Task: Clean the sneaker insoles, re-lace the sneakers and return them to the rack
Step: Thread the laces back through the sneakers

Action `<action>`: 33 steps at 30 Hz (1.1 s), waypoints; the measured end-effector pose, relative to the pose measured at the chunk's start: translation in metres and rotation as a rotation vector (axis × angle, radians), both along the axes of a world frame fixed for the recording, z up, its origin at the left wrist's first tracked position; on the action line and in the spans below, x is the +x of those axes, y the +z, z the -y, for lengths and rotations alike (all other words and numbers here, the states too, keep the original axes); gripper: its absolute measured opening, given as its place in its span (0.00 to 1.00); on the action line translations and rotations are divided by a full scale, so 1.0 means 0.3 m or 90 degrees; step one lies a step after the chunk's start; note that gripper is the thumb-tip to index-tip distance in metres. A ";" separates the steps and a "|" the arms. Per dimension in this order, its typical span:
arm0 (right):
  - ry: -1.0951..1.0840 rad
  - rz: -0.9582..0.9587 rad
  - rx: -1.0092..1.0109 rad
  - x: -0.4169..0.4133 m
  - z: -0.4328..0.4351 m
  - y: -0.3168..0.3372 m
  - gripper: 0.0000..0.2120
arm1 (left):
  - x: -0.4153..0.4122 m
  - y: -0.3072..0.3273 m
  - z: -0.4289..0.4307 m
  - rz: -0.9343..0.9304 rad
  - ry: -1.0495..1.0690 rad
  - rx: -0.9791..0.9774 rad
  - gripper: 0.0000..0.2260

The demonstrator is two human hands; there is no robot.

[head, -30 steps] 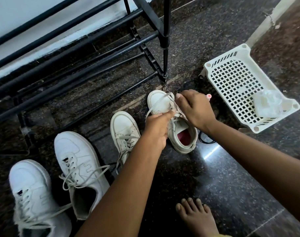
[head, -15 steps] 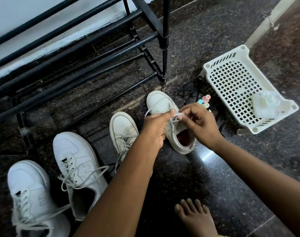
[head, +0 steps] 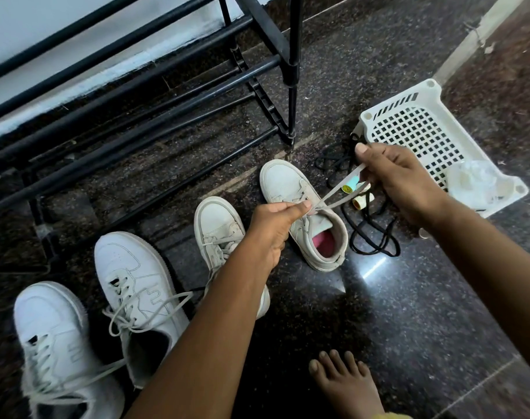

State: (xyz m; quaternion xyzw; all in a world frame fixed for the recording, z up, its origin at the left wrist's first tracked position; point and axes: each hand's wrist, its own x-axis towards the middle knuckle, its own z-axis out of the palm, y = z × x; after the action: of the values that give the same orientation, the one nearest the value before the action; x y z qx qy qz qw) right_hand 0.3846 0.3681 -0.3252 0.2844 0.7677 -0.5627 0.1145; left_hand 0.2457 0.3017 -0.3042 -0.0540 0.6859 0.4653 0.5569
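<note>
Head view: left hand (head: 273, 225) and right hand (head: 400, 179) pinch the sneaker lace (head: 338, 190); white basket (head: 391, 105) holds a clear bag (head: 472, 179).

white lattice basket (head: 391, 105), crumpled clear plastic (head: 472, 179) inside, pastel tubes (head: 352, 186) beside it

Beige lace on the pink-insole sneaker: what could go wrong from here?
1. Flat beige lace is taut between the left hand and right hand; no hand visibly pins the beige pink-insole sneaker, so it may tip or slide.
2. Loose black laces lie beside the pull line and might tangle in.
</note>
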 end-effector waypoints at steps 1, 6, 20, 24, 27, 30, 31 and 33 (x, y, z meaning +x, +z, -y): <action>0.100 0.099 0.010 0.104 0.045 -0.044 0.23 | 0.000 -0.004 0.003 -0.002 -0.005 -0.007 0.14; 0.157 0.363 -0.202 0.437 0.372 -0.383 0.22 | -0.004 0.005 0.011 -0.024 -0.029 -0.019 0.12; -0.162 0.092 0.155 -0.041 -0.318 -0.059 0.18 | 0.009 -0.008 0.000 0.060 -0.007 -0.010 0.09; -0.111 -0.073 0.094 -0.072 -0.228 -0.068 0.12 | 0.018 0.016 -0.019 0.045 0.001 0.009 0.12; -0.079 -0.097 -0.032 -0.116 -0.223 -0.032 0.21 | 0.019 0.014 -0.029 0.017 0.014 0.007 0.15; -0.102 -0.125 -0.002 -0.116 -0.194 -0.055 0.19 | 0.016 0.007 -0.040 0.007 0.022 0.006 0.19; -0.115 -0.134 0.032 -0.115 -0.196 -0.062 0.15 | 0.015 0.001 -0.045 0.015 0.033 0.006 0.18; -0.111 -0.143 0.100 -0.111 -0.206 -0.069 0.07 | 0.009 -0.001 -0.052 0.033 0.061 0.004 0.12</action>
State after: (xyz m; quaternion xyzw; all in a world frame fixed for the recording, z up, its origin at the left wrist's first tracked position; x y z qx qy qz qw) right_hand 0.3513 0.4298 -0.3461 0.2934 0.7896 -0.5372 -0.0438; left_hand 0.2485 0.3174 -0.3045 -0.0973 0.6664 0.4916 0.5520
